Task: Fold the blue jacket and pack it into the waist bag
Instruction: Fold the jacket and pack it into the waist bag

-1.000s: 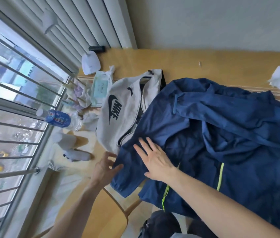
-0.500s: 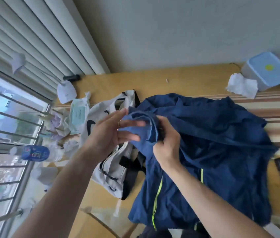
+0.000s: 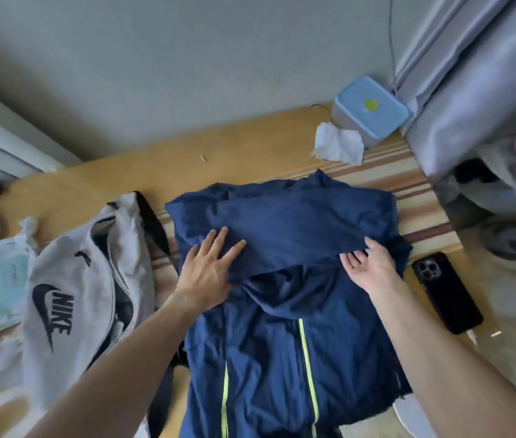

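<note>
The blue jacket [image 3: 285, 330] with neon yellow stripes lies spread on the wooden table [image 3: 117, 181]. One sleeve is folded across its upper part from left to right. My left hand [image 3: 209, 273] lies flat with fingers spread on the left end of that folded sleeve. My right hand [image 3: 370, 263] holds the sleeve's right end, its fingers curled around the cloth edge. The grey waist bag [image 3: 70, 298] with a black logo lies just left of the jacket, its zip open and its black strap running under the jacket's edge.
A black phone [image 3: 446, 292] lies right of the jacket. A blue-lidded box [image 3: 370, 109] and a crumpled tissue [image 3: 338, 143] sit at the back right. A wet-wipe pack [image 3: 7, 273] and crumpled papers lie at the far left. Grey curtain hangs at the right.
Both hands lifted a jacket sleeve near the bag, then carried it across the jacket; it now lies flat over the upper part. The view has swung right.
</note>
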A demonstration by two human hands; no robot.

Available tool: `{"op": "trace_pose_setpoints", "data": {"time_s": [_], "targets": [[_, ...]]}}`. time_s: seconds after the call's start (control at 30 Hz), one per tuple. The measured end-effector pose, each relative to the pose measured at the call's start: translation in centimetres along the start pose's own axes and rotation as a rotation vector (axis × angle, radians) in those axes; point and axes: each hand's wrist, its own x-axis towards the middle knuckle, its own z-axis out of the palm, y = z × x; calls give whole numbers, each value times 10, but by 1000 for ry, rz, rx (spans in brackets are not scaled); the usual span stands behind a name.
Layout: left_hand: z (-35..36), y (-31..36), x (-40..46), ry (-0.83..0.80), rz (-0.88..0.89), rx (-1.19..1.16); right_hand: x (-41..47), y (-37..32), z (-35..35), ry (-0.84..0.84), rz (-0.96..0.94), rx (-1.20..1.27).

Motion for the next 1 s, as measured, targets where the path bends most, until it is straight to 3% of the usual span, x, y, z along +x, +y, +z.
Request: {"op": "trace_pose_setpoints", "data": {"time_s": [0.13, 0.27, 0.33, 0.43, 0.5, 0.57, 0.6, 0.7, 0.77, 0.87, 1.0], "targets": [[5, -7, 6, 48, -64, -67, 9, -24, 2, -26, -90, -77], [1, -25, 1, 339, 22, 80, 10, -49, 13, 104, -315, -84], [-2, -35, -5, 406, 25, 181, 12, -59, 10, 177, -403, -146], [2, -43, -14, 293, 11, 281, 16, -52, -4, 327, -552, -518], [8, -39, -22, 236, -29, 231, 18, -39, -17, 363, -899, -915], [15, -29, -29, 175, -65, 166, 17, -24, -27, 203, -1346, -1312], [20, -24, -31, 117, -98, 169, 20, -16, -32, 81, -1453, -1509], [31, -8, -36, -4, -284, 148, 38, 7, -52, -133, -1335, -1992], [32, 10, -43, 118, -299, 109, 37, 16, -62, -142, -1245, -2082], [38, 42, -68, 283, -136, 123, 8, 34, -79, -232, -1403, -2020], [79, 70, -124, 225, -21, 134, -30, 80, -141, -446, -1487, -2016]]}}
